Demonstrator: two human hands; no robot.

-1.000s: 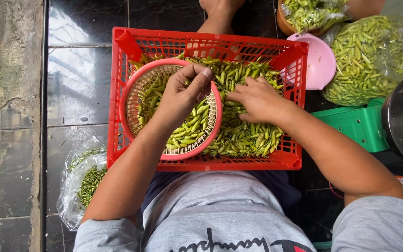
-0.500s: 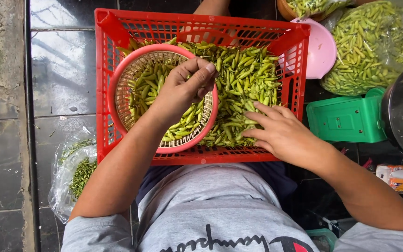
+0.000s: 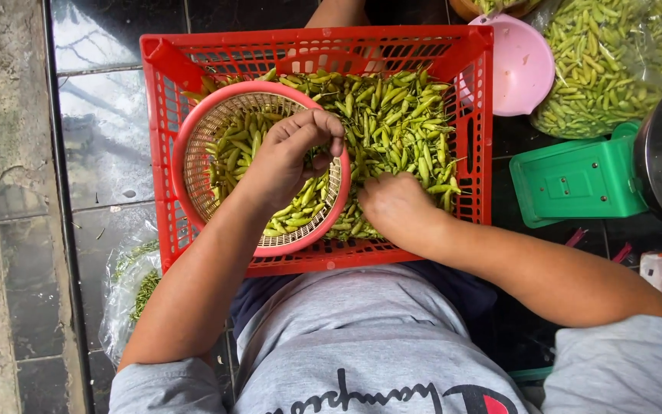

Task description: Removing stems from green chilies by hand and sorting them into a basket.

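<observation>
red crate [image 3: 158, 153] — 1 | round baskets [image 3: 193, 130] — 1 | pink bowl [image 3: 526, 65] — 1 | green scale [image 3: 576, 184] — 1

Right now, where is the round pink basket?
In the head view the round pink basket sits inside the red crate, in its left half on the green chillies, with the left hand over it.
</observation>
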